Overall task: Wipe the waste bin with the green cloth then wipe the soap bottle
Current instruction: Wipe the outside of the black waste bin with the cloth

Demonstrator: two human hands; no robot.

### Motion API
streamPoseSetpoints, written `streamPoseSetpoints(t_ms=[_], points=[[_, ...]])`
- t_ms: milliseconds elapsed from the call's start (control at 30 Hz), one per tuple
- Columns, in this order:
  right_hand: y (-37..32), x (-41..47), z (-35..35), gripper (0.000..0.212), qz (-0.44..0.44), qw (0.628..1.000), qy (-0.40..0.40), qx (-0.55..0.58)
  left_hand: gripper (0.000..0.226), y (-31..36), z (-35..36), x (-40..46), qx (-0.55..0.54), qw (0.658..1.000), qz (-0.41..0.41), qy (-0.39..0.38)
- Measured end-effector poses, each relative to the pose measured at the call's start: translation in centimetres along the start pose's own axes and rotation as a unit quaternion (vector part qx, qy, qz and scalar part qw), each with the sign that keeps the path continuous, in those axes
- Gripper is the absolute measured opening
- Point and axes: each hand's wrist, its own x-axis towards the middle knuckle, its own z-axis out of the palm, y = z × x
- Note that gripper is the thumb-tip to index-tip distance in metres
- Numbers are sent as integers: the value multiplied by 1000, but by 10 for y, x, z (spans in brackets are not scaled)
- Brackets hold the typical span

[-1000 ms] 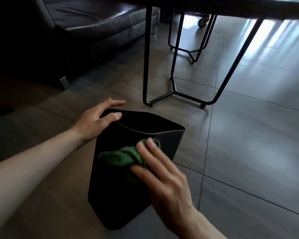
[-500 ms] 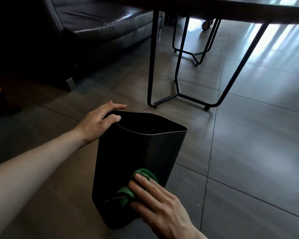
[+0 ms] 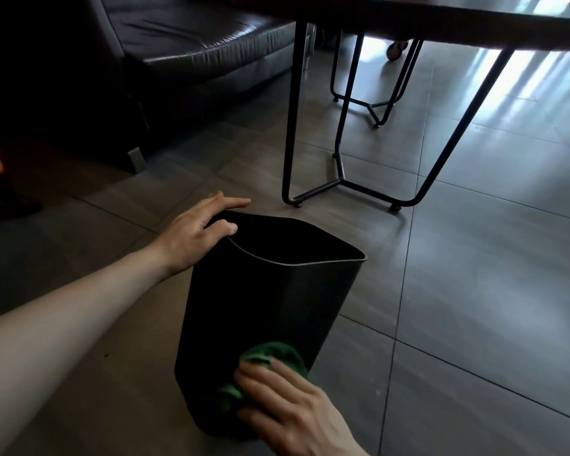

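A black waste bin [image 3: 264, 297] stands upright on the tiled floor, its open top facing up. My left hand [image 3: 198, 232] rests on the bin's far left rim, thumb over the edge, fingers spread along the outside. My right hand [image 3: 290, 409] presses a bunched green cloth [image 3: 270, 357] flat against the bin's near side, low down close to the base. Part of the cloth shows above and left of my fingers. No soap bottle is in view.
A dark table with thin black metal legs [image 3: 290, 126] stands just behind the bin. A black leather sofa [image 3: 185, 37] fills the upper left. A second metal frame [image 3: 375, 106] and a castor wheel [image 3: 395, 49] sit farther back. Open tiled floor [image 3: 491, 291] lies right.
My right hand has slid the green cloth down the bin's near side, from just below the rim to near the base. My left hand has stayed on the rim.
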Motion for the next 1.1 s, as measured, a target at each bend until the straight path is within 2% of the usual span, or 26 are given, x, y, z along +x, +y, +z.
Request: streamPoseSetpoints(t_ms=[67, 100, 167, 200, 233, 333, 400, 567, 700, 767, 867, 933, 1100], points=[[-1, -17, -6, 18, 81, 996, 12, 37, 59, -1, 0, -1, -1, 1000, 2, -8], [3, -23, -12, 31, 156, 984, 54, 74, 60, -2, 0, -2, 1, 1000, 2, -12], [22, -26, -30, 61, 318, 920, 159, 166, 61, -4, -1, -2, 4, 1000, 3, -20], [36, -24, -42, 64, 388, 878, 202, 196, 62, -5, -1, -3, 4, 1000, 4, -24], [52, -21, -55, 57, 455, 830, 236, 218, 63, -5, -2, -3, 3, 1000, 5, -27], [111, -19, -87, 19, 613, 691, 315, 216, 63, -5, -2, -5, 10, 999, 13, -35], [145, -18, -101, 6, 648, 648, 327, 229, 62, -6, -3, -6, 17, 999, 24, -38], [180, 8, -93, 16, 689, 630, 185, 308, 58, -13, -5, -13, 80, 995, 58, -31], [180, 23, -72, 15, 681, 654, 56, 324, 56, -20, -10, -18, 106, 991, 72, -24], [178, 29, -68, 19, 672, 662, 28, 330, 56, -24, -14, -20, 125, 989, 74, -24], [177, 37, -66, 35, 644, 711, -17, 283, 55, -29, -21, -25, 158, 984, 82, -20], [177, 42, -67, 34, 635, 736, -50, 227, 55, -30, -22, -27, 168, 982, 87, -23], [178, 39, -69, 33, 636, 745, -78, 187, 55, -26, -24, -26, 179, 978, 102, -37]])
